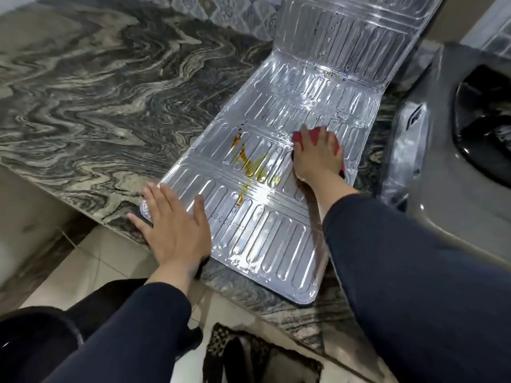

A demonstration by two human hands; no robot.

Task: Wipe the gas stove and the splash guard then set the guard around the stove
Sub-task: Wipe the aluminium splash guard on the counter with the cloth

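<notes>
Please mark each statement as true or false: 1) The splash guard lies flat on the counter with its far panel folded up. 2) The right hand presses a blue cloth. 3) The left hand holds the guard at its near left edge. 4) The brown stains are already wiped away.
1) True: the splash guard lies on the counter, far panel raised.
2) False: the right hand presses a red cloth.
3) True: the left hand rests flat there.
4) False: the brown stains remain beside the cloth.

A home kitchen: marbled stone counter (pixel 96 87), gas stove (pixel 456 161), tiled wall (pixel 235 15) and floor (pixel 91 261)
</notes>
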